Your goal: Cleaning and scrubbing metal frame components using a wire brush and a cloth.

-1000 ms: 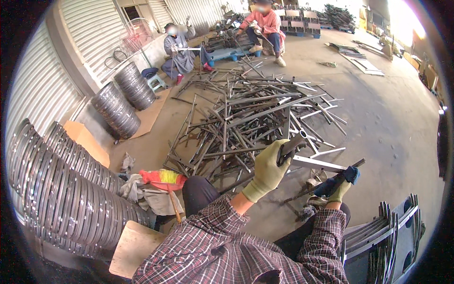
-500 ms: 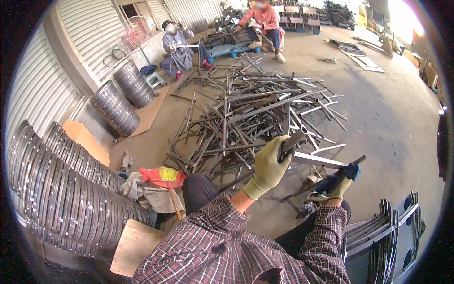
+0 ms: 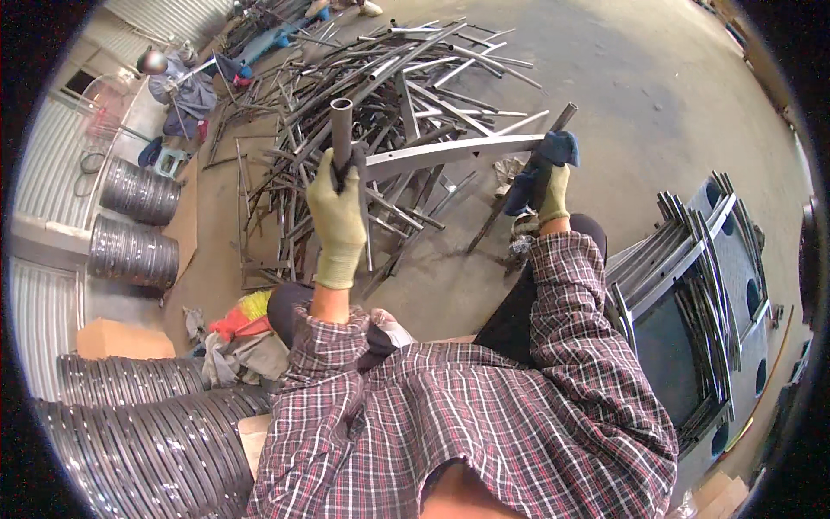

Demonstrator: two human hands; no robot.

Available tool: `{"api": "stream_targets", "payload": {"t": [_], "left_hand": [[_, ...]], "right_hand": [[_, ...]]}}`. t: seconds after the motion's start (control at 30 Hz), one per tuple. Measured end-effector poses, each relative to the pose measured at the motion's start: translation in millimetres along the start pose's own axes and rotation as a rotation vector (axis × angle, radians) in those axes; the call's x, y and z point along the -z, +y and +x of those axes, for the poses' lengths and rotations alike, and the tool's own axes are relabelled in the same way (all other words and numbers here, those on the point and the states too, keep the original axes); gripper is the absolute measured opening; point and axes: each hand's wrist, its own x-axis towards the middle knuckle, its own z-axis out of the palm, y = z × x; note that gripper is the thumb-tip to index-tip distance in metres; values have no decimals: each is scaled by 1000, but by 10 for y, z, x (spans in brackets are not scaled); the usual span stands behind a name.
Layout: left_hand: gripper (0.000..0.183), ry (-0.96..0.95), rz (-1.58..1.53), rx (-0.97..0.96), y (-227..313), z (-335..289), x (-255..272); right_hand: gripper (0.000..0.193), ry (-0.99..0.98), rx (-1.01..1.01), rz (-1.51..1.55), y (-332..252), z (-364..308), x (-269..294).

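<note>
A metal frame is held up before me: a flat, slightly curved crossbar (image 3: 450,154) joins a round tube (image 3: 341,128) on the left to a thinner leg (image 3: 564,119) on the right. My left hand (image 3: 337,216), in a pale yellow-green glove, is closed around the left tube just below its open end. On the other side, my right hand (image 3: 553,195), gloved alike, grips the right leg through a dark blue cloth (image 3: 529,177). The cloth wraps the leg near the crossbar's end and hides most of the fingers.
Beyond my hands lies a tangled pile of metal frames (image 3: 402,78). Stacked black rings (image 3: 156,450) stand at lower left, with rags (image 3: 246,355) beside them. Stacked frames (image 3: 683,285) lean at right. A seated person (image 3: 181,91) works at far left.
The view has swung, shifting the pile and the seated person leftward. My left hand has moved away from my right, and the frame now spans more squarely between them. Both hands keep their grip.
</note>
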Motion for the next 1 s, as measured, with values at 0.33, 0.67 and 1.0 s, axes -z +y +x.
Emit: {"api": "stream_targets", "payload": {"t": [0.33, 0.67, 1.0], "left_hand": [[23, -57, 146, -54, 280, 253, -92], [27, -13, -48, 67, 181, 186, 15], [27, 212, -41, 55, -85, 149, 368]], "right_hand": [[18, -17, 39, 11, -9, -164, 11], [15, -48, 194, 30, -225, -228, 31], [17, -395, 204, 71, -31, -14, -104]]}}
